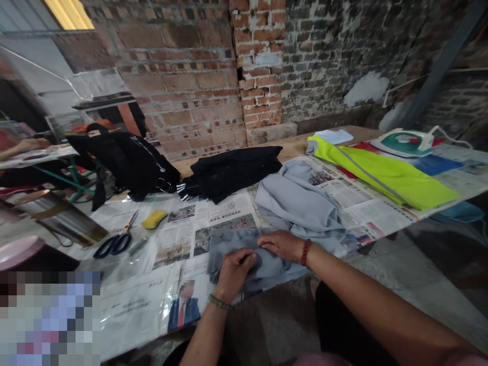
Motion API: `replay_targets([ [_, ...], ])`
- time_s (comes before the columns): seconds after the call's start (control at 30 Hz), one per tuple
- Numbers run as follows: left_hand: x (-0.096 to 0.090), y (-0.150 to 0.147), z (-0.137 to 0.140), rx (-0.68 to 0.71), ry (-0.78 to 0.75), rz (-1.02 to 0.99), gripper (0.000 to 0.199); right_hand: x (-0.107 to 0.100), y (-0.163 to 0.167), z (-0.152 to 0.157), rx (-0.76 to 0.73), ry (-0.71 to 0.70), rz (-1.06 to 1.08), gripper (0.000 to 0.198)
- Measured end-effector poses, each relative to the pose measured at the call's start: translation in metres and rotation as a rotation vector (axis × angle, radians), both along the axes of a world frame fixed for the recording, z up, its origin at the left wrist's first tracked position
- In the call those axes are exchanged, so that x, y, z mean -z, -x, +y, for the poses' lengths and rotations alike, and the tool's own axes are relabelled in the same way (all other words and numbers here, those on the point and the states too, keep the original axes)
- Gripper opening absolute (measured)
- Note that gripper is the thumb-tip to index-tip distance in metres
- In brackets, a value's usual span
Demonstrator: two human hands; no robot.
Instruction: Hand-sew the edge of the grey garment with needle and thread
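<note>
Over at the near table edge, the person's left hand is pinching the grey garment between thumb and fingers — and the right hand is pinching it just beside. The cloth is lying flat beneath both grips, its bunched part spreading beyond them across the newspapers — nearly reaching the black garment.

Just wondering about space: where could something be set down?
On the newspaper in front of the scissors, left of the grey cloth; narrower, between that cloth and the yellow garment. Crowded: the back, with the black bag and black clothing.
</note>
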State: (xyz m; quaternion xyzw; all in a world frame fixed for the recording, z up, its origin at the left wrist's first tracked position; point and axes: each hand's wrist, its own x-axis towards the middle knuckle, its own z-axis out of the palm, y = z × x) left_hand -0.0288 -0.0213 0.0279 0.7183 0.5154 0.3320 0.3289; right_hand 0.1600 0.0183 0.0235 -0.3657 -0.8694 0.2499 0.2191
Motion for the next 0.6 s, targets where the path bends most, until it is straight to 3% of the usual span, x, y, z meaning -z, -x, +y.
replay_targets([
  [0.3,-0.0011,0.0001,-0.0003,0.002,0.026,0.007,0.025,-0.0105,-0.0047,-0.0032,-0.031,0.067,-0.028,0.020],
  [0.6,-0.0041,-0.0004,-0.0007,0.036,0.024,0.005,0.025,-0.0067,-0.0055,-0.0028,-0.057,0.050,0.013,0.019],
])
